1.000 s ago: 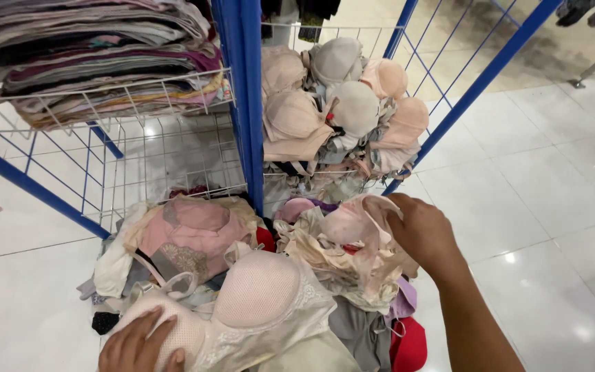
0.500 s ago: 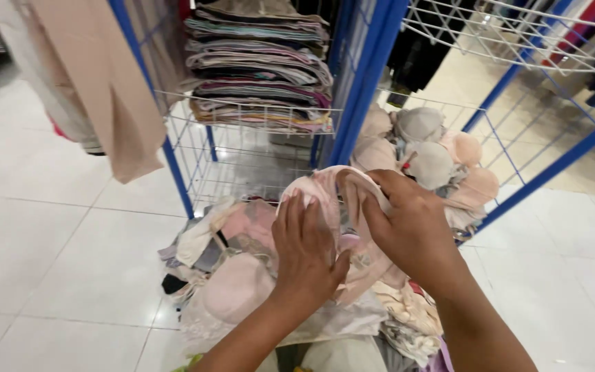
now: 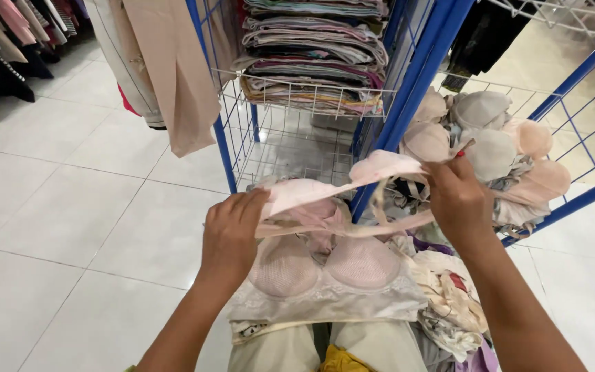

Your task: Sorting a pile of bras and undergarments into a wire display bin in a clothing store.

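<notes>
My left hand (image 3: pixel 232 231) and my right hand (image 3: pixel 457 195) hold a pale pink bra (image 3: pixel 335 186) stretched out between them, one end in each hand, its straps hanging below. Under it lies another pale pink bra (image 3: pixel 325 272), cups up, on a heap of mixed underwear (image 3: pixel 442 293). Both hands are above this heap, in front of the blue wire racks.
A blue wire rack (image 3: pixel 418 76) holds a stack of folded garments (image 3: pixel 315 52) on its upper shelf. To the right, a wire bin (image 3: pixel 587 182) is full of beige and pink bras (image 3: pixel 490 138). Beige clothing (image 3: pixel 173 76) hangs at left over white floor tiles (image 3: pixel 70 207).
The hands were close together on the bunched pink bra; now they have moved apart and pulled it out flat between them. The camera view has shifted slightly left.
</notes>
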